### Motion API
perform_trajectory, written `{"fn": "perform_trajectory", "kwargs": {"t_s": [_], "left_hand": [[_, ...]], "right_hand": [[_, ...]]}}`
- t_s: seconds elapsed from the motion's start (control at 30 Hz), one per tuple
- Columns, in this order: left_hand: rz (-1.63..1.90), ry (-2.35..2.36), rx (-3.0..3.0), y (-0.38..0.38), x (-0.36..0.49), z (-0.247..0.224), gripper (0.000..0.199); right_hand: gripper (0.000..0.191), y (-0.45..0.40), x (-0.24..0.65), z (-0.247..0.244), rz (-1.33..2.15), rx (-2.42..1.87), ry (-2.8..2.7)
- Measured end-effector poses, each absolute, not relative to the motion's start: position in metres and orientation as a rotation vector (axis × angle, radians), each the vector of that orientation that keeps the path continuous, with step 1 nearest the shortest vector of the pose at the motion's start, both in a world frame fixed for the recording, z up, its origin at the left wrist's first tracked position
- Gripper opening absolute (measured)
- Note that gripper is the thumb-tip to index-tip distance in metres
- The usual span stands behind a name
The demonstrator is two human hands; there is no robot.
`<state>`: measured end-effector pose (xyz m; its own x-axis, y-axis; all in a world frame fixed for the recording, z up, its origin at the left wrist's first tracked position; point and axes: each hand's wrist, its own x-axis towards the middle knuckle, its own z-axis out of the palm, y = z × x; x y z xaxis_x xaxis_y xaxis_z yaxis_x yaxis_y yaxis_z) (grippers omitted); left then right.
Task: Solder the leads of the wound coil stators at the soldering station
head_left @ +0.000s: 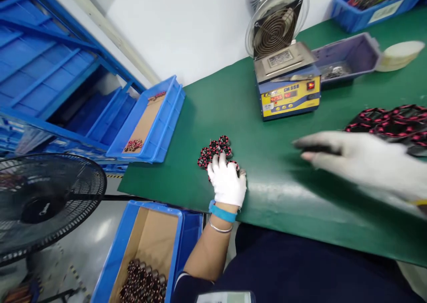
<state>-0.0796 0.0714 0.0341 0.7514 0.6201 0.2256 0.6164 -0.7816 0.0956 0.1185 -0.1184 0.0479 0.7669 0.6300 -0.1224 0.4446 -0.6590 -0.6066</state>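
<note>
My left hand (227, 180), in a white glove, lies over a cluster of small black-and-pink wound rings (214, 145) on the green table. Its fingers are apart and touch the nearest rings, and the palm hides some of them. To the right, my gloved right hand (353, 156) is above the table, blurred by motion. Its fingers are stretched out, with the thumb apart below them and a dark gap between. No held thing can be made out there. Beyond that hand lies a group of larger black-and-pink rings (396, 120), partly covered by it.
Behind the hands stands a blue-and-yellow solder pot (290, 100) with a fan. Beside it are a purple tray (353, 56), pale round discs (400, 56) and a blue tool bin (376, 14). Blue crates (167, 120) and a black fan (50, 205) are at the left.
</note>
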Motion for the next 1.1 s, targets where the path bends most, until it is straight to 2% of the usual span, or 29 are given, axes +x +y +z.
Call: {"fn": "perform_trajectory", "kwargs": {"t_s": [0.1,0.27,0.37,0.5,0.57,0.63,0.73,0.9,1.1], "left_hand": [[0.313,0.775,2.936,0.063,-0.063,0.035,0.008],[0.154,0.640,2.657,0.038,-0.018,0.047,0.019],[0.156,0.582,2.613,0.028,0.001,0.047,0.023],[0.241,0.523,2.483,0.025,0.004,0.040,0.048],[0.266,0.523,2.433,0.026,0.002,0.036,0.066],[0.283,0.510,2.444,0.027,0.001,0.033,0.074],[0.303,0.465,2.500,0.029,0.001,0.031,0.061],[0.346,0.451,2.498,0.026,-0.001,0.028,0.047],[0.392,0.371,2.351,0.030,0.001,0.020,0.059]], "right_hand": [[0.052,-0.096,0.071,0.042,0.700,-2.155,-0.859],[0.058,-0.093,0.077,0.010,0.650,-1.846,-0.785],[0.071,-0.098,0.086,0.003,0.743,-1.659,-0.647],[0.080,-0.098,0.086,0.005,0.842,-1.407,-0.542],[0.073,-0.095,0.083,0.007,0.831,-1.387,-0.528],[0.063,-0.094,0.079,0.008,0.771,-1.423,-0.516],[0.054,-0.095,0.075,0.008,0.666,-1.498,-0.520],[0.058,-0.099,0.075,0.010,0.638,-1.490,-0.552],[0.059,-0.098,0.071,0.011,0.599,-1.593,-0.445]]}}
